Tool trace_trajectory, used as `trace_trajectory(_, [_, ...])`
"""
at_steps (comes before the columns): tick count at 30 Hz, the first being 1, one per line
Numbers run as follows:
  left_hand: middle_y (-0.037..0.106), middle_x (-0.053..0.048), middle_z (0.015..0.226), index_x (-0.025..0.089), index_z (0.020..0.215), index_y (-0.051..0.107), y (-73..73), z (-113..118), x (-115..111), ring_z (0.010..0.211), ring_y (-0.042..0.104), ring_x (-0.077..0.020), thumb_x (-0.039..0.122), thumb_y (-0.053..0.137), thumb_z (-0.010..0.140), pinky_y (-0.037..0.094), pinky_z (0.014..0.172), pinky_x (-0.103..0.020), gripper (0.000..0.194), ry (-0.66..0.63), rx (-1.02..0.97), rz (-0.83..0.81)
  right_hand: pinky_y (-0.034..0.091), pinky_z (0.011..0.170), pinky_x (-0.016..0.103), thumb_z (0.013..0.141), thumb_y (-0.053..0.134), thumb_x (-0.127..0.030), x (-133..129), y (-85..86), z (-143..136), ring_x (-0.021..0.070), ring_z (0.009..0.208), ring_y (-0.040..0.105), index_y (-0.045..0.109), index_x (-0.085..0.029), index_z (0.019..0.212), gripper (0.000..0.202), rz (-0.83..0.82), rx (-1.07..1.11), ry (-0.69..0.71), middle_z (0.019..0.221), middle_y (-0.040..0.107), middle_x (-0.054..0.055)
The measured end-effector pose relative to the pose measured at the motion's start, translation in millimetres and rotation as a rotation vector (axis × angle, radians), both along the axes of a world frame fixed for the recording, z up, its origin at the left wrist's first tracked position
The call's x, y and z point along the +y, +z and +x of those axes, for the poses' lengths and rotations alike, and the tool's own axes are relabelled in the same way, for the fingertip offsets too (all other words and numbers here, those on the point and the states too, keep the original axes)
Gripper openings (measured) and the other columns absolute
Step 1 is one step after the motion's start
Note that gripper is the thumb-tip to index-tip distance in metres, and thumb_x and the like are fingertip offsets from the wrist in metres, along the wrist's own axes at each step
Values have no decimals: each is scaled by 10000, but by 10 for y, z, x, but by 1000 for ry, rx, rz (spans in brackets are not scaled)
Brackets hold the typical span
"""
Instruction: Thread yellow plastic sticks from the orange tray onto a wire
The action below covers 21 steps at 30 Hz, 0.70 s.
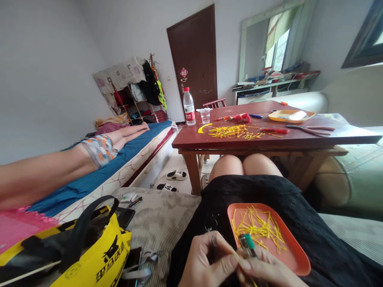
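Note:
Over my lap, my left hand (209, 259) is closed in a pinch, its thumb and fingertips meeting those of the other hand. What it pinches is hidden; a bit of yellow cord shows below the joined fingers. My right hand (266, 268) is closed around what looks like a small see-through lighter (247, 246) with a green end, which points up. Just beyond the hands, an orange tray (295, 255) rests on my black clothing, with loose yellow cords (260, 227) spread in it.
Ahead, a red-brown table (203, 140) bears a heap of yellow cords (229, 130), a bottle (189, 107), a plastic cup (205, 116), pliers (311, 129) and a yellow tray (273, 117). At left are a yellow bag (110, 251) and a person (54, 171) lying on a bed.

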<state>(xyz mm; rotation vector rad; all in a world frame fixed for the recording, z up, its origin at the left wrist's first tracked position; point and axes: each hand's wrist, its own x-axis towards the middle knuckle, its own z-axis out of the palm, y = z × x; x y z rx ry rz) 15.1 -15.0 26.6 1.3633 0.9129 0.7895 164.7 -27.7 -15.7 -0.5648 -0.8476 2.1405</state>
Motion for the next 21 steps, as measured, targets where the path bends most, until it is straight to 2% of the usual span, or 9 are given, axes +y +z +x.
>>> trace_trajectory(3, [425,11,518,141,551,496,-41,37,-14,511,332,-85,483,634,670,249,511,-235,387,61,15,45,157,389,174,674,613,-342,7,45,14,21,345,306,536,-113,561,267,-28,-19,4,409,453,-30])
trace_trajectory(7, [346,44,505,149,531,468,-51,50,-12,498,280,-71,481,650,651,212,492,-228,396,142,-49,19,143,370,191,678,543,-334,33,27,22,31,339,282,483,-138,510,265,40,-27,33,395,423,-33])
trace_trajectory(13, [338,64,515,153,578,492,5,-10,6,458,270,-49,453,648,672,221,459,-205,351,295,-23,16,98,319,172,670,577,-522,37,-47,-16,9,274,249,535,-129,639,397,4,-124,-28,411,491,-22])
trace_trajectory(15, [339,64,514,154,575,485,4,-29,14,458,280,-50,465,632,683,232,459,-201,361,290,-4,30,82,305,165,671,595,-517,25,-21,-18,-4,254,219,525,-134,598,396,-14,-135,-74,388,472,-33])
trace_trajectory(18, [322,74,495,155,643,516,-16,-40,24,443,251,-49,500,620,675,205,444,-198,361,216,-34,-34,72,296,154,674,611,-490,10,35,-13,-17,241,193,522,-133,570,383,-40,-139,-121,374,454,-46])
trace_trajectory(21, [410,41,555,135,743,567,-26,-30,29,493,315,-65,514,620,657,244,476,-198,391,115,25,-16,62,289,155,628,635,-513,10,59,-19,-20,232,190,510,-134,543,409,-47,-165,-121,359,446,-46])
